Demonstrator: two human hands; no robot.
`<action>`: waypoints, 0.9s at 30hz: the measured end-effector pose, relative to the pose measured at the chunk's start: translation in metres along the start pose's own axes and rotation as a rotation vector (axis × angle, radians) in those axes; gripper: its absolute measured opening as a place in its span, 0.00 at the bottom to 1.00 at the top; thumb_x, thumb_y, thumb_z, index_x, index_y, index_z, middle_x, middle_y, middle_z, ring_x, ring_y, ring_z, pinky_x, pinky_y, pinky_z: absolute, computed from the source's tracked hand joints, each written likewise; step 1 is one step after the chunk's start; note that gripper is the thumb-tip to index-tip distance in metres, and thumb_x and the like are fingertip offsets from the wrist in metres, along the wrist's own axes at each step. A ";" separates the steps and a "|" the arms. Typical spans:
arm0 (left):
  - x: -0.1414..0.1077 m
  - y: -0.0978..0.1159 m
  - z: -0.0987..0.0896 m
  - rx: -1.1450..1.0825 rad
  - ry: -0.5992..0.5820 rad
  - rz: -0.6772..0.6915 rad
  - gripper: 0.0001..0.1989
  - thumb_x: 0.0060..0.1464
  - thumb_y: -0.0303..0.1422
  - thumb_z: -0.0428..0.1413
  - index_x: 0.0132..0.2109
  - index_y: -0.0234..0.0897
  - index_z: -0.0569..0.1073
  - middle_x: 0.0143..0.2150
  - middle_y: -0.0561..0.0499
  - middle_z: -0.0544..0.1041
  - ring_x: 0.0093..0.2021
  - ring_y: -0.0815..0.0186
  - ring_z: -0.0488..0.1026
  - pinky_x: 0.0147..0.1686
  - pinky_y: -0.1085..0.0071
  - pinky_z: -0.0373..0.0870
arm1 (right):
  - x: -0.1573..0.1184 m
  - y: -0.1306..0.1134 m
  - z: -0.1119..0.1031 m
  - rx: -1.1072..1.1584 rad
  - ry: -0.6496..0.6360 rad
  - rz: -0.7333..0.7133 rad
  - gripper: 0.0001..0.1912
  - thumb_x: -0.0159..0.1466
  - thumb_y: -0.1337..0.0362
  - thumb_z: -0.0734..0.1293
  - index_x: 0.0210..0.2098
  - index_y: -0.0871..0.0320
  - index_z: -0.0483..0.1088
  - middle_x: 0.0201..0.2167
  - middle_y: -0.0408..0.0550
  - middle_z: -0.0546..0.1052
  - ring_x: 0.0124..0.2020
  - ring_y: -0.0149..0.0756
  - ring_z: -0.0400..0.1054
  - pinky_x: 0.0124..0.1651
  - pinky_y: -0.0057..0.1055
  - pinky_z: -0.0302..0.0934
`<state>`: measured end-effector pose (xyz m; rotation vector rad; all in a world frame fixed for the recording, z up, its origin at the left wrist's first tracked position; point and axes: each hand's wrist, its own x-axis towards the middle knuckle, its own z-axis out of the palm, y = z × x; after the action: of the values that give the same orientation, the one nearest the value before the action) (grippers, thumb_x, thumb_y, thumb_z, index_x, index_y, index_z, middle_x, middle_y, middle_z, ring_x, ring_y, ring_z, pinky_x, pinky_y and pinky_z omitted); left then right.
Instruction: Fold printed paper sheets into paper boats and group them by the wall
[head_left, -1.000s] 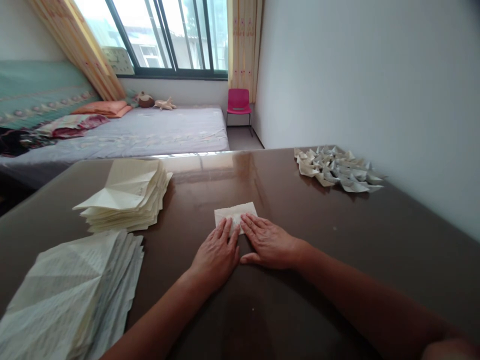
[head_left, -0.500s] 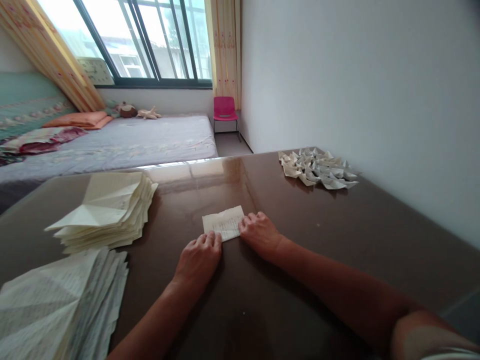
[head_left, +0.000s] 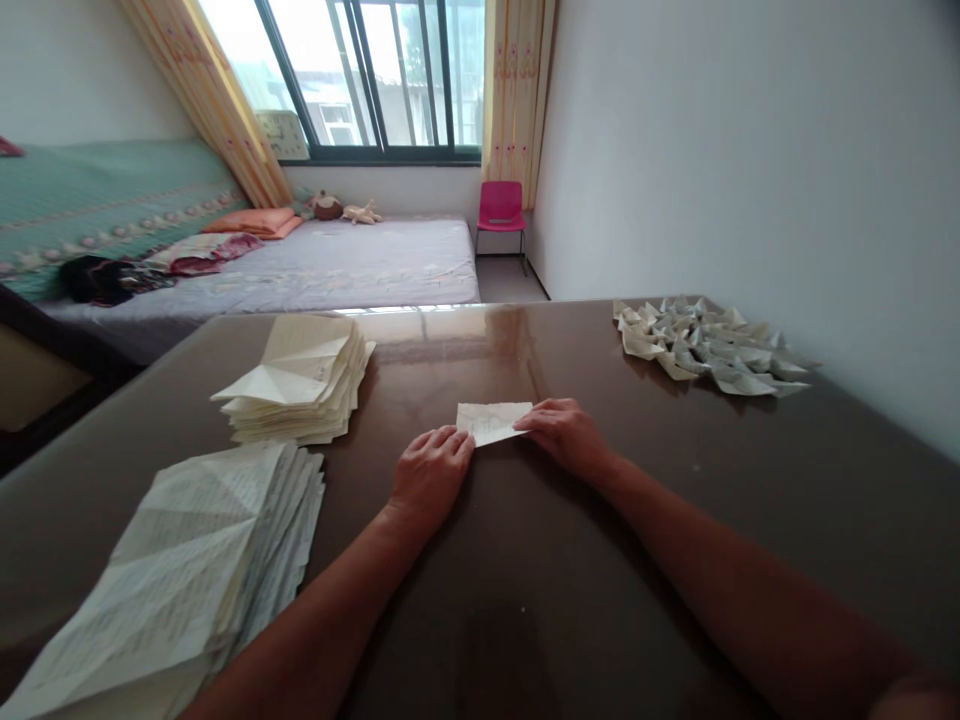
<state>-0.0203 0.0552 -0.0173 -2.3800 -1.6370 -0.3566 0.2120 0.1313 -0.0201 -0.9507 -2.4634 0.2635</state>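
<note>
A small folded piece of paper [head_left: 491, 420] lies on the brown table [head_left: 585, 560] between my two hands. My left hand [head_left: 435, 470] has its fingers closed on the paper's lower left corner. On the other side, my right hand [head_left: 566, 435] grips the right end between thumb and fingers. Two stacks of creased sheets are on the left: a cream stack [head_left: 300, 385] and, nearer, a printed stack [head_left: 187, 560]. Many folded paper shapes [head_left: 709, 345] with pointed tips sit grouped at the far right of the table.
Past the table's far edge stands a bed [head_left: 405, 260] with pillows and soft toys. A pink chair [head_left: 501, 207] is by the curtain under the window. The white wall [head_left: 735, 150] runs along the right side.
The camera view has turned left, so everything appears farther right. My right fingers have shifted on the paper's right end, and the paper looks narrower from front to back.
</note>
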 end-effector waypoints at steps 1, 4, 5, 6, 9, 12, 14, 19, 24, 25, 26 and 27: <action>0.001 -0.002 0.001 -0.009 0.009 -0.014 0.13 0.59 0.26 0.50 0.48 0.41 0.75 0.51 0.47 0.76 0.54 0.57 0.69 0.53 0.60 0.65 | 0.000 0.003 -0.002 -0.001 0.017 -0.013 0.14 0.68 0.59 0.59 0.40 0.52 0.76 0.40 0.46 0.80 0.46 0.35 0.68 0.51 0.35 0.53; 0.002 -0.004 0.000 -0.002 -0.003 -0.063 0.13 0.59 0.28 0.51 0.49 0.43 0.74 0.52 0.46 0.74 0.55 0.55 0.67 0.50 0.59 0.66 | 0.000 -0.001 -0.006 -0.067 0.021 -0.100 0.14 0.69 0.59 0.58 0.39 0.52 0.76 0.39 0.46 0.79 0.45 0.35 0.67 0.52 0.35 0.51; 0.002 -0.003 0.000 0.001 -0.006 -0.063 0.14 0.59 0.29 0.51 0.51 0.44 0.73 0.51 0.46 0.74 0.54 0.55 0.67 0.48 0.60 0.67 | 0.000 -0.007 -0.006 -0.107 0.010 -0.132 0.15 0.69 0.60 0.57 0.38 0.51 0.76 0.38 0.45 0.79 0.45 0.35 0.67 0.52 0.36 0.50; 0.002 -0.001 -0.001 -0.004 -0.004 -0.048 0.15 0.60 0.30 0.51 0.53 0.44 0.72 0.50 0.46 0.73 0.52 0.56 0.67 0.46 0.61 0.68 | -0.001 -0.013 -0.007 -0.151 -0.001 -0.160 0.15 0.69 0.60 0.57 0.37 0.51 0.76 0.37 0.45 0.79 0.44 0.36 0.66 0.53 0.37 0.49; 0.001 0.005 -0.002 -0.064 -0.008 0.041 0.16 0.63 0.32 0.48 0.55 0.45 0.70 0.46 0.47 0.73 0.48 0.60 0.67 0.42 0.67 0.69 | -0.002 -0.033 -0.006 -0.233 -0.028 -0.223 0.16 0.69 0.62 0.56 0.37 0.53 0.74 0.34 0.46 0.77 0.44 0.37 0.64 0.55 0.39 0.46; 0.000 0.008 0.001 -0.149 -0.043 0.079 0.14 0.63 0.33 0.47 0.50 0.45 0.73 0.43 0.49 0.74 0.44 0.63 0.67 0.41 0.70 0.69 | -0.003 -0.040 -0.005 -0.191 -0.089 -0.277 0.13 0.68 0.62 0.58 0.38 0.53 0.74 0.34 0.46 0.76 0.43 0.37 0.63 0.56 0.39 0.46; 0.000 0.007 0.003 -0.198 -0.046 0.077 0.14 0.63 0.33 0.47 0.49 0.43 0.74 0.44 0.49 0.75 0.44 0.64 0.68 0.43 0.69 0.70 | -0.002 -0.034 -0.005 -0.116 -0.133 -0.270 0.10 0.65 0.62 0.62 0.43 0.54 0.73 0.39 0.47 0.76 0.46 0.38 0.63 0.56 0.39 0.48; 0.001 0.002 0.005 -0.330 -0.018 0.078 0.15 0.63 0.32 0.46 0.50 0.42 0.76 0.46 0.48 0.77 0.46 0.64 0.69 0.47 0.67 0.70 | 0.001 0.000 -0.005 0.160 -0.203 -0.161 0.12 0.61 0.63 0.66 0.44 0.53 0.74 0.45 0.48 0.77 0.49 0.39 0.65 0.54 0.38 0.55; 0.002 -0.002 0.006 -0.455 -0.029 0.046 0.14 0.62 0.35 0.48 0.45 0.44 0.78 0.46 0.50 0.79 0.45 0.64 0.70 0.47 0.67 0.70 | 0.000 0.015 -0.004 0.404 -0.205 -0.028 0.16 0.66 0.56 0.61 0.43 0.56 0.76 0.40 0.50 0.77 0.42 0.35 0.69 0.48 0.31 0.61; 0.002 -0.003 0.007 -0.467 -0.033 0.020 0.14 0.62 0.36 0.49 0.43 0.44 0.79 0.45 0.51 0.79 0.44 0.64 0.70 0.47 0.67 0.70 | 0.000 0.014 -0.004 0.410 -0.207 0.023 0.17 0.66 0.54 0.61 0.42 0.57 0.76 0.39 0.49 0.77 0.40 0.34 0.69 0.46 0.30 0.62; 0.003 -0.003 0.009 -0.477 -0.037 -0.021 0.13 0.61 0.36 0.49 0.41 0.44 0.79 0.44 0.51 0.79 0.43 0.65 0.71 0.46 0.68 0.70 | 0.000 0.014 -0.003 0.412 -0.210 0.072 0.18 0.66 0.53 0.60 0.42 0.57 0.76 0.37 0.48 0.76 0.38 0.34 0.69 0.44 0.29 0.62; 0.003 -0.003 0.011 -0.487 -0.036 -0.079 0.12 0.61 0.36 0.50 0.40 0.44 0.79 0.43 0.51 0.79 0.42 0.65 0.71 0.45 0.68 0.70 | 0.001 0.013 -0.001 0.410 -0.212 0.117 0.19 0.66 0.52 0.59 0.40 0.58 0.76 0.35 0.47 0.76 0.36 0.33 0.69 0.42 0.28 0.62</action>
<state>-0.0213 0.0626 -0.0260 -2.6699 -1.8331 -0.8139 0.2192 0.1413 -0.0229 -0.9224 -2.3999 0.9122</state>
